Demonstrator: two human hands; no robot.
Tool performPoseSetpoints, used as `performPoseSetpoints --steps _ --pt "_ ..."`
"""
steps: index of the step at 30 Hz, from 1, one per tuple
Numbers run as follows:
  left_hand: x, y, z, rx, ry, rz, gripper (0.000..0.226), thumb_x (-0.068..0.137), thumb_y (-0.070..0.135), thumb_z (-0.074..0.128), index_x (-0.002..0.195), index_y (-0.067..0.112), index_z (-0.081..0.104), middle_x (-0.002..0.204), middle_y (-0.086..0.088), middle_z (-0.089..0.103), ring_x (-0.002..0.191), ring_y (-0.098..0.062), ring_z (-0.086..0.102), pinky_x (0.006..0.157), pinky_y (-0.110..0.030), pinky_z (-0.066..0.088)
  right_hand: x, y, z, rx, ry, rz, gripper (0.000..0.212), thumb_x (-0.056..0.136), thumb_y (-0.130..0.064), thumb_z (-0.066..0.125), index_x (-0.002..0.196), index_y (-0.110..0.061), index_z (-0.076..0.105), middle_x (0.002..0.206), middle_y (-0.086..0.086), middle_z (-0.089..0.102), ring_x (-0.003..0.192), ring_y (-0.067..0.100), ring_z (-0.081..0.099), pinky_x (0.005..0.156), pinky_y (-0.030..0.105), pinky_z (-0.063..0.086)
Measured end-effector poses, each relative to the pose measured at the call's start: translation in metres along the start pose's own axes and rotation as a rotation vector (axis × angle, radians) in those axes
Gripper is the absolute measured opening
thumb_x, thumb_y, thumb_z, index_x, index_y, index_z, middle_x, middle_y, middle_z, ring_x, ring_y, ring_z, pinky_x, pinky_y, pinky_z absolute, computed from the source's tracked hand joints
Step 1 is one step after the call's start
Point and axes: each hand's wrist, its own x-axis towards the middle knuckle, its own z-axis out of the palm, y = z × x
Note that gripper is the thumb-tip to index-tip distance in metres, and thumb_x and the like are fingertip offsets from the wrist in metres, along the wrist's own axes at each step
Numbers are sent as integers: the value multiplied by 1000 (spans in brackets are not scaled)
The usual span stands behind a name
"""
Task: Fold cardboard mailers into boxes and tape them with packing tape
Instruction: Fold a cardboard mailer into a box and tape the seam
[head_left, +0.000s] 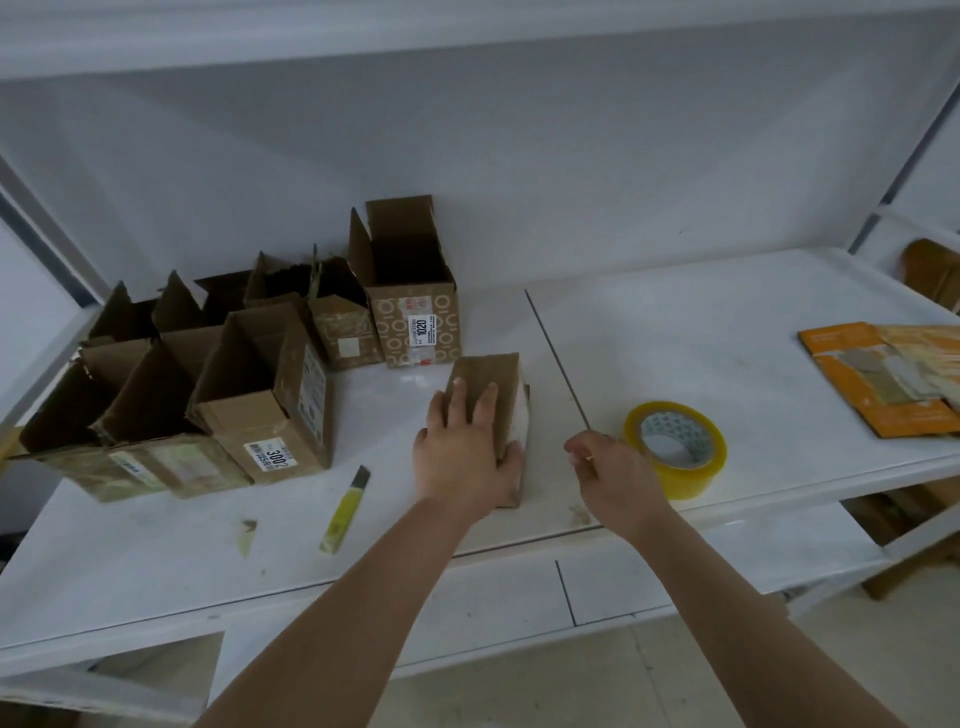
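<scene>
Open cartons (218, 374) crowd the counter's (701, 332) far left; the tape roll (675, 448) and flat mailers (893, 379) block the right. Between them, bare counter runs far.

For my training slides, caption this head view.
Left hand presses a folded cardboard box; right hand reaches beside the tape roll.

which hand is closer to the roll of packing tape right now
The right hand: it sits just left of the tape roll, nearly touching it. The left hand rests on the box, farther left.
</scene>
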Motion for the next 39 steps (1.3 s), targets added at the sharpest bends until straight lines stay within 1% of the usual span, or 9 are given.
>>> performPoseSetpoints --steps 8,12,15,18,22,25,29,35,39 --pt "-10 -3 -29 -1307 218 -146 42 92 31 54 133 28 53 117 11 68 111 -9 63 88 -30 56 8 -8 -7 542 -34 202 41 102 -39 41 121 -7 57 103 8 65 98 25 63 87 36 50" --pt "-16 2 -28 -1612 172 -248 25 92 30 53 115 32 62 110 7 72 102 -14 68 76 -20 55 13 -27 -12 854 3 183 33 102 -40 40 82 -19 57 68 -1 61 50 1 59 48 13 44" --pt "-19 -9 -23 -1485 89 -389 19 98 29 52 111 31 65 109 1 72 98 -15 69 78 -25 56 14 -31 -22 851 57 169 32 102 -34 45 79 -17 59 65 1 61 43 1 57 42 15 45" --pt "-18 -24 -19 -1068 49 -484 35 95 27 57 130 21 56 124 -3 63 101 -16 62 87 -29 50 13 -32 -29 525 60 88 34 101 -37 43 96 -9 63 74 2 65 54 4 63 51 22 52" --pt "-19 -21 -26 -931 49 -329 42 96 42 52 134 24 52 127 2 58 111 -13 57 90 -23 41 14 -38 -29 266 7 20 42 99 -39 46 127 -10 56 90 8 70 80 21 69 74 38 56" --pt "-19 -11 -35 -815 -3 -190 58 88 55 58 137 26 45 122 11 54 108 -13 58 90 -29 48 14 -45 -28 272 13 -16 42 98 -39 47 128 -12 57 90 8 71 81 21 69 76 39 56" --pt "-14 -10 -37 -546 -23 -114 60 89 40 63 140 19 40 125 -3 59 110 -23 60 90 -37 51 13 -48 -26 266 -3 -58 38 100 -35 45 125 -10 58 89 10 70 83 24 68 79 41 55" --pt "-6 -31 -53 -626 -13 -58 48 100 14 39 147 28 37 106 -4 66 75 -6 59 59 -7 41 14 -46 -26 283 54 -51 38 101 -26 45 138 -20 39 66 -6 55 69 16 59 66 31 46" --pt "-7 -35 -56 -426 -149 54 51 97 3 37 141 26 49 126 0 53 103 -16 56 80 -4 36 14 -53 -22 249 65 -139 25 102 -25 43 125 -25 54 81 -9 60 73 13 57 70 31 50"
